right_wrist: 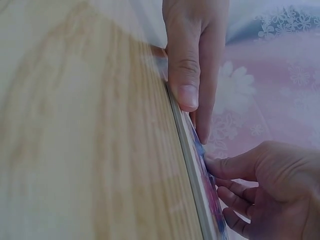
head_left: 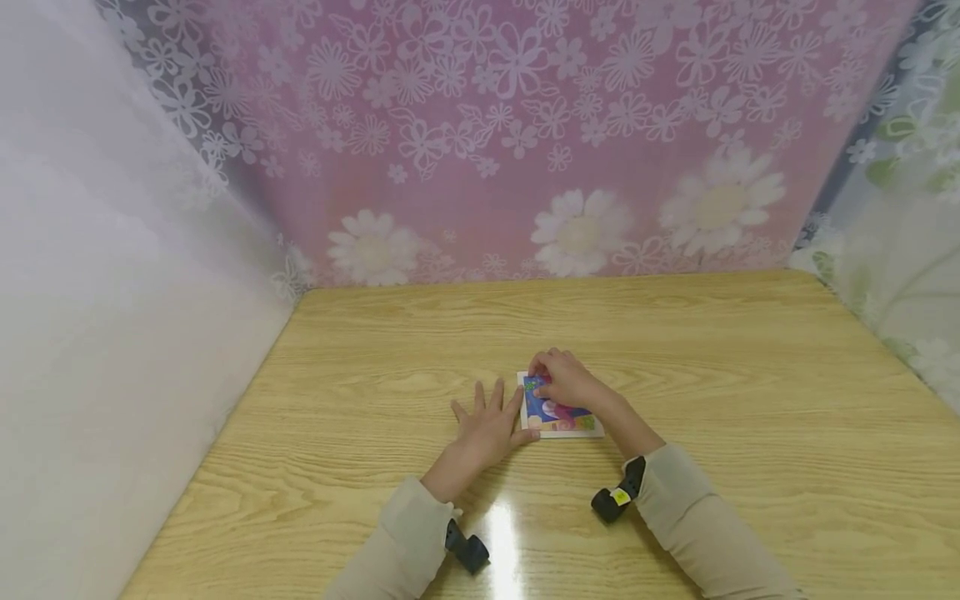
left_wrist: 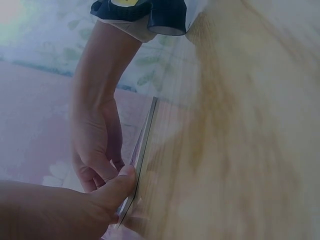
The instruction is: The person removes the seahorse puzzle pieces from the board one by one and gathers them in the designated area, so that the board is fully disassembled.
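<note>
A flat picture board (head_left: 570, 432) with a white border and a blue, pink and green picture lies on the table. My left hand (head_left: 483, 433) is spread beside its left edge, with the thumb over the lower-left corner; in the left wrist view, that thumb (left_wrist: 128, 171) rests on the board's rim (left_wrist: 145, 142). Over the upper part of the picture is my right hand (head_left: 568, 382), fingers bent. In the right wrist view, the right thumb (right_wrist: 227, 167) touches the picture surface (right_wrist: 207, 182). Whether anything sits between thumb and fingers is hidden.
The wood-grain table (head_left: 360, 350) extends around the board. A pink flowered curtain (head_left: 480, 183) hangs behind it, with a pale wall (head_left: 135, 250) on the left and flowered cloth (head_left: 900, 250) on the right. Black wrist cameras (head_left: 467, 552) are strapped to both sleeves.
</note>
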Demonstrator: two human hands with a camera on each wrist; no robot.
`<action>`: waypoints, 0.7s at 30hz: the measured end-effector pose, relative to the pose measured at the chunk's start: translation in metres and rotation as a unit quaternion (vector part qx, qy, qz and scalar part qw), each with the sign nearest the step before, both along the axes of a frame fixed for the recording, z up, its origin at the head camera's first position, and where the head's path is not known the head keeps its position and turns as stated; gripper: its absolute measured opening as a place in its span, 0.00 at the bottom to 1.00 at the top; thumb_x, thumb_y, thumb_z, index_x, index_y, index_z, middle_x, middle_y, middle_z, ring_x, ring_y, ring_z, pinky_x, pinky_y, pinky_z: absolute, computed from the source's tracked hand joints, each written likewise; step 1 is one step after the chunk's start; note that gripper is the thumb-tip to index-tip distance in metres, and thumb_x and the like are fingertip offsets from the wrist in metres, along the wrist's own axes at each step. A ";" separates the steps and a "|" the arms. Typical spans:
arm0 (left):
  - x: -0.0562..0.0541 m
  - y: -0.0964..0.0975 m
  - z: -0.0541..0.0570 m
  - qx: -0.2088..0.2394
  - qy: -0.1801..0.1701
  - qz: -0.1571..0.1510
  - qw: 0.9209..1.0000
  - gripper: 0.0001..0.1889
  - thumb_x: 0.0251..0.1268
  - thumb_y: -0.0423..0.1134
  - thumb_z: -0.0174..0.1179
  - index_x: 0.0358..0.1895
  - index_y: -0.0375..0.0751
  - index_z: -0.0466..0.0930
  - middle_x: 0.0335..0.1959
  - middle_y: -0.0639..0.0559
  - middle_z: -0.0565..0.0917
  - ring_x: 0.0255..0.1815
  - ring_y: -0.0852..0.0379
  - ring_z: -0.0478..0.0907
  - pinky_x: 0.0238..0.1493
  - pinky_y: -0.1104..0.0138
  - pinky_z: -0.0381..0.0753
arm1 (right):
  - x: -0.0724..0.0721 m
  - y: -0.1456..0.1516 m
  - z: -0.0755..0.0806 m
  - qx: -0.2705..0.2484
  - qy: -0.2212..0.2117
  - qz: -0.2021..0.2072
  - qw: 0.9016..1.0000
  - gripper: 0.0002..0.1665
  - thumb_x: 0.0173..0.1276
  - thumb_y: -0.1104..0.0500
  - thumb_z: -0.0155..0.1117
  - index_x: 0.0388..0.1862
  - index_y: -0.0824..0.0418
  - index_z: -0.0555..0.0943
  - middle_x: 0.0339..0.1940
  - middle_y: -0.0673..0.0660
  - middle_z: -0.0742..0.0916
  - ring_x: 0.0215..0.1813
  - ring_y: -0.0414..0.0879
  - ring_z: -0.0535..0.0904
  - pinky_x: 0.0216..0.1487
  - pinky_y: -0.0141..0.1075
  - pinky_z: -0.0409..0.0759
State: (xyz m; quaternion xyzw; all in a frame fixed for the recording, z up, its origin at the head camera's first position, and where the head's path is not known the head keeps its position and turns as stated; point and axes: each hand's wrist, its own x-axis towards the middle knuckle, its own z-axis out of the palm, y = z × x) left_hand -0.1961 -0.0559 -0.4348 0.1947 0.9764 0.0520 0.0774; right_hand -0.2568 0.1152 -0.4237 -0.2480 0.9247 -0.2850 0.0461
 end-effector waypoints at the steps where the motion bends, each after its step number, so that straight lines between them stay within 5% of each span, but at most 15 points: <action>1: 0.000 0.000 0.000 0.001 0.000 -0.001 1.000 0.39 0.61 0.66 0.42 0.72 0.51 0.51 0.71 0.39 0.50 0.68 0.32 0.43 0.52 0.31 0.48 | 0.000 0.000 0.000 -0.004 0.000 0.001 1.000 0.14 0.56 0.64 0.67 0.41 0.63 0.76 0.39 0.56 0.76 0.45 0.53 0.68 0.51 0.50 0.65; 21: 0.000 -0.001 0.001 -0.009 0.008 -0.004 1.000 0.39 0.62 0.66 0.42 0.72 0.50 0.51 0.71 0.40 0.51 0.68 0.32 0.44 0.52 0.32 0.50 | -0.008 0.011 -0.010 -0.067 -0.026 0.044 0.996 0.15 0.61 0.71 0.58 0.48 0.67 0.77 0.43 0.59 0.76 0.48 0.56 0.70 0.51 0.49 0.69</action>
